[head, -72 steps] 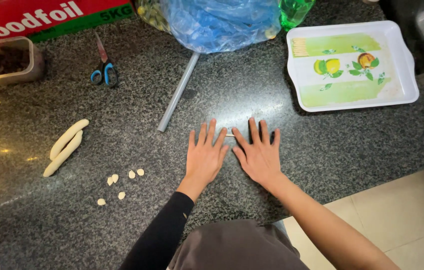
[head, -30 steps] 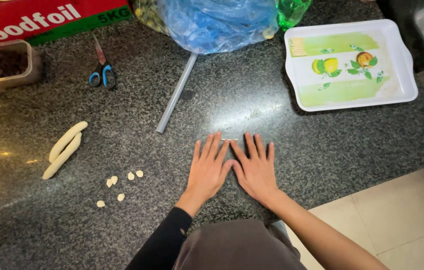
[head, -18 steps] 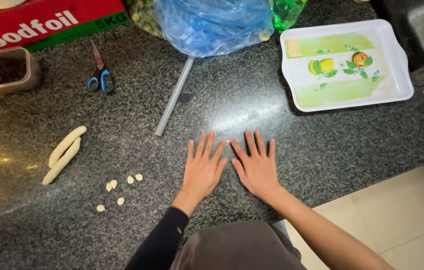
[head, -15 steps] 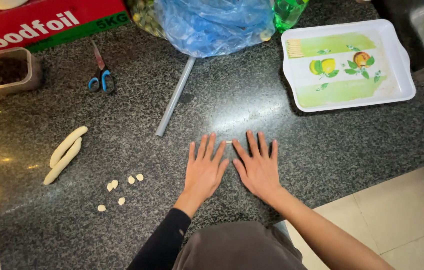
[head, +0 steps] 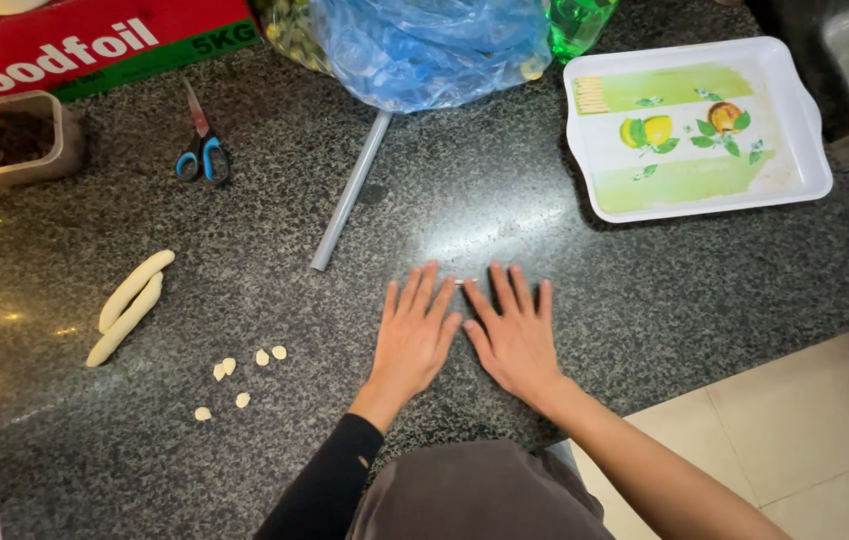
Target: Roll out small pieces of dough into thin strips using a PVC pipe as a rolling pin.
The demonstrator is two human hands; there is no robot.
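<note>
From the head view, your left hand (head: 412, 335) and right hand (head: 512, 332) lie flat on the counter (head: 644, 290), fingers spread, gripping nothing, index fingers nearly meeting over a small pale bit at 12 o'clock that is mostly hidden. The grey rod (head: 349, 190) lies at 11 o'clock, near the left fingertips but apart. Dough pieces (head: 239, 375) sit at 9 o'clock (two dough rolls (head: 129, 305) beyond them). The tray (head: 804, 130) is at 2 o'clock, scissors (head: 202, 150) at 10.
</note>
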